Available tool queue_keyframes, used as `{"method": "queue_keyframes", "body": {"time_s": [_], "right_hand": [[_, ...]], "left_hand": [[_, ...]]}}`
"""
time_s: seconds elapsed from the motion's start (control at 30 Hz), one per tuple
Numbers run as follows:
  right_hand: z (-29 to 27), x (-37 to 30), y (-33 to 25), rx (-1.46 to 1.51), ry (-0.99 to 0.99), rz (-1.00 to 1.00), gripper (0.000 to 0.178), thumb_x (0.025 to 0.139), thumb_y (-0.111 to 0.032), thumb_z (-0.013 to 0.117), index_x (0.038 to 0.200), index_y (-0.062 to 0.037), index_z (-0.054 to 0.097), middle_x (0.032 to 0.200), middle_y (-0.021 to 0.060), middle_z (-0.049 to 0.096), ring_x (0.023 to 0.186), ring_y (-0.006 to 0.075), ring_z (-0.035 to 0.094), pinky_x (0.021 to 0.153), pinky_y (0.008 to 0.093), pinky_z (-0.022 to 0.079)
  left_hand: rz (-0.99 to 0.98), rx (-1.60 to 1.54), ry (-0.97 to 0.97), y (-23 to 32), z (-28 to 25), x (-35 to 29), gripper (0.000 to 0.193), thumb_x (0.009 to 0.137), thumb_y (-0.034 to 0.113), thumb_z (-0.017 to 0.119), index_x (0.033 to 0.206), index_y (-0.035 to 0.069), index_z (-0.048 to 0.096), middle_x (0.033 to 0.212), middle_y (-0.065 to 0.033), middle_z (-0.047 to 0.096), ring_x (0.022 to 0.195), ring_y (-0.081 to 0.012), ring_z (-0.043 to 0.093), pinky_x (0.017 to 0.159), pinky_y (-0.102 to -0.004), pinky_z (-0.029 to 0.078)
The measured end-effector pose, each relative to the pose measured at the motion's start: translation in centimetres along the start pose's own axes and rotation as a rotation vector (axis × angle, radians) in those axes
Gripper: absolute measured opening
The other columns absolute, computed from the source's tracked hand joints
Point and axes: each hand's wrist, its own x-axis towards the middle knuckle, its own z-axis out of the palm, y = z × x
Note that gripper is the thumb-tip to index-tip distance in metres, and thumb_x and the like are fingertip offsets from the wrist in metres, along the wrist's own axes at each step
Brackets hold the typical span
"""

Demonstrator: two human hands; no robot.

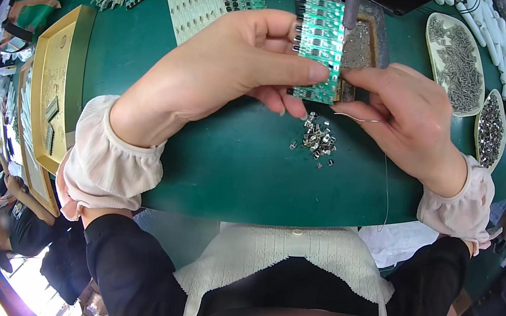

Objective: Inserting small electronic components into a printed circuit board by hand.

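My left hand (214,63) grips a green circuit board panel (321,36), thumb on its face and fingers behind its left edge. Rows of small black chips run down the panel, and black parts stick out along its left side. My right hand (406,108) is closed at the panel's lower right edge, with a thin solder wire (356,118) coming out between its fingers and trailing down past the table edge. Whether its fingertips also pinch a small part is hidden. A rod-like soldering iron (352,5) points down beside the panel's upper right. Small shiny metal clips (320,136) lie heaped below the panel.
A worn tray (379,47) sits behind my right hand. Two dishes of metal parts, a larger one (429,60) and a smaller one (478,133), stand at right. More panels (185,18) lie far left. A yellow box (74,83) is at left; other people sit beyond it.
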Motion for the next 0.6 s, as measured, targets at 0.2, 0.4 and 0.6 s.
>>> {"method": "queue_keyframes", "body": {"time_s": [0.2,0.4,0.6], "right_hand": [[0.14,0.06,0.12,-0.039,0.008,-0.037,0.034,0.069,-0.015,0.087,0.097,-0.0026,0.070,0.061,0.0029,0.050,0.052,0.0177,0.049,0.047,0.0320,0.036],[0.17,0.02,0.19,-0.043,0.031,-0.065,0.036,0.067,-0.015,0.087,0.096,-0.0014,0.071,0.062,0.0034,0.052,0.052,0.0176,0.050,0.047,0.0314,0.036],[0.19,0.02,0.28,-0.064,0.045,-0.078,0.037,0.067,-0.016,0.087,0.097,-0.0016,0.071,0.061,0.0036,0.051,0.052,0.0184,0.050,0.046,0.0314,0.037]], "left_hand": [[-0.008,0.056,0.061,-0.49,0.47,0.61,0.030,0.094,0.010,0.069,0.122,0.003,0.061,0.101,-0.0050,0.072,0.066,-0.0132,0.071,0.055,-0.0185,0.054],[-0.014,0.058,0.084,-0.46,0.55,0.66,0.028,0.095,0.011,0.068,0.122,0.003,0.060,0.096,-0.0052,0.073,0.065,-0.0141,0.071,0.054,-0.0185,0.055],[-0.012,0.025,0.095,-0.80,1.03,0.67,0.023,0.095,0.011,0.068,0.116,0.003,0.061,0.088,-0.0041,0.073,0.062,-0.0129,0.070,0.053,-0.0191,0.055]]}}
